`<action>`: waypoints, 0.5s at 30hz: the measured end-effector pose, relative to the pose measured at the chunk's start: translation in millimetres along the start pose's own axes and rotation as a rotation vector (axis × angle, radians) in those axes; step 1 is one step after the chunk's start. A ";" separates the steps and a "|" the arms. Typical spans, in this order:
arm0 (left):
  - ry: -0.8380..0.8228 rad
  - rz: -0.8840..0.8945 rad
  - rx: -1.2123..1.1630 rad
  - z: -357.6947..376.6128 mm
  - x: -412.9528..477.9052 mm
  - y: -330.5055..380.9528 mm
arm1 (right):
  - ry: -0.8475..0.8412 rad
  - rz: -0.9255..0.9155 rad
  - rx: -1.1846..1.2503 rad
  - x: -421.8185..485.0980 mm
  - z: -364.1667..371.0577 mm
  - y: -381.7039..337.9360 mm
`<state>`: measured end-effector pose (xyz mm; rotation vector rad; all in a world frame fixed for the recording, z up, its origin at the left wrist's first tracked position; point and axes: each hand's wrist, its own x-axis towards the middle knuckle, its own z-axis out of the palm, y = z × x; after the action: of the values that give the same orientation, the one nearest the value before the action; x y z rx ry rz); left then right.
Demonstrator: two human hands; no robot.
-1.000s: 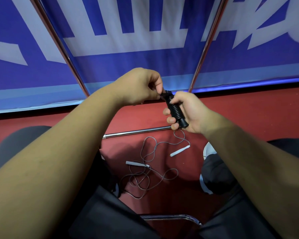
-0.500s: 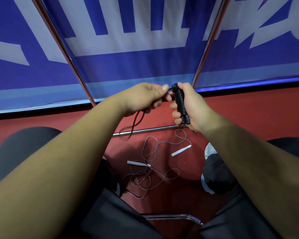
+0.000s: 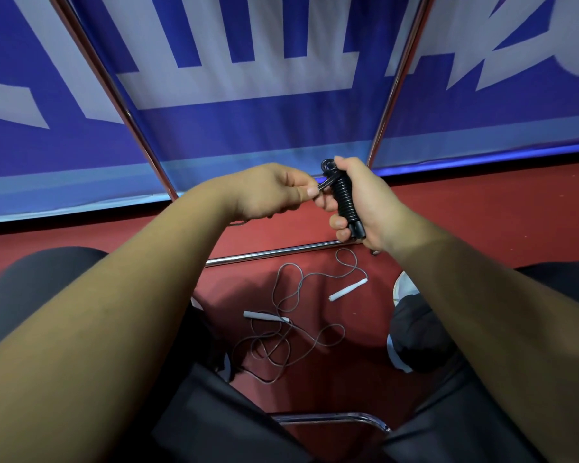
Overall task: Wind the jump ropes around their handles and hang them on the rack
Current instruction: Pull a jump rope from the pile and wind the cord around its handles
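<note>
Left rack pole (image 3: 114, 95): chrome, slants from 11 o'clock down toward centre, in front of the blue-and-white banner (image 3: 248, 135). Left hand (image 3: 274, 192) sits just above frame centre. Its fingers are curled, thumb and forefinger pinching the loose tail of the black jump rope (image 3: 343, 198). The tail runs short and taut toward 3 o'clock into the bundle. The black rope is coiled tight round its paired handles. The bundle is near upright, top tipped slightly to 11 o'clock, with a small loop poking out at the top. Right hand (image 3: 371, 205) grips the bundle from its 3 o'clock side, fingers clenched round the coils, fingertips showing at the bundle's 8 o'clock. The hands are close together, in the air over the red floor (image 3: 482, 222). At 6 o'clock of the hands is the horizontal rack bar (image 3: 271, 253). Below it is a second jump rope (image 3: 290, 324), unwound on the floor, thin grey cord in loose tangles. One white handle (image 3: 264, 316) is at 9 o'clock, the other white handle (image 3: 348, 290) at 2 o'clock, well apart. Right rack pole (image 3: 398, 78) rises toward 1 o'clock behind the right hand. Chrome chair frame (image 3: 331, 417) is at frame 6 o'clock between legs in black trousers (image 3: 214, 412). White shoe (image 3: 400, 285) is at 3 o'clock of the floor rope.
</note>
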<state>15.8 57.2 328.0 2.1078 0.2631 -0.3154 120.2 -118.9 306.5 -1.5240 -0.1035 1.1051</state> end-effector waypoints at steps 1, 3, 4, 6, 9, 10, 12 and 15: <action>-0.013 -0.010 0.023 -2.7 -0.3 -2.0 | -0.011 0.009 0.004 -0.1 -0.2 -0.5; -0.041 -0.031 0.090 -8.0 -0.8 -6.2 | -0.046 0.029 0.030 -0.6 -0.1 -1.2; -0.049 -0.048 0.109 -10.3 -1.1 -7.6 | -0.067 0.038 0.047 -0.8 0.0 -1.4; -0.053 -0.083 0.133 -13.4 -1.6 -9.5 | -0.115 0.051 0.067 -2.1 0.3 -2.3; -0.041 -0.134 0.252 -17.3 0.0 -13.7 | -0.208 0.081 0.076 -4.9 0.5 -3.1; -0.035 -0.150 0.272 -17.5 0.9 -16.5 | -0.251 0.102 0.066 -6.3 1.2 -2.8; -0.018 -0.162 0.303 -16.9 2.8 -20.3 | -0.342 0.145 0.032 -8.9 2.2 -1.0; 0.029 -0.118 0.330 -13.6 5.2 -22.1 | -0.491 0.209 -0.028 -12.7 3.2 2.5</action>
<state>15.5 80.7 315.7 2.4283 0.3738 -0.4214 109.9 -125.1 312.2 -1.2795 -0.3005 1.6367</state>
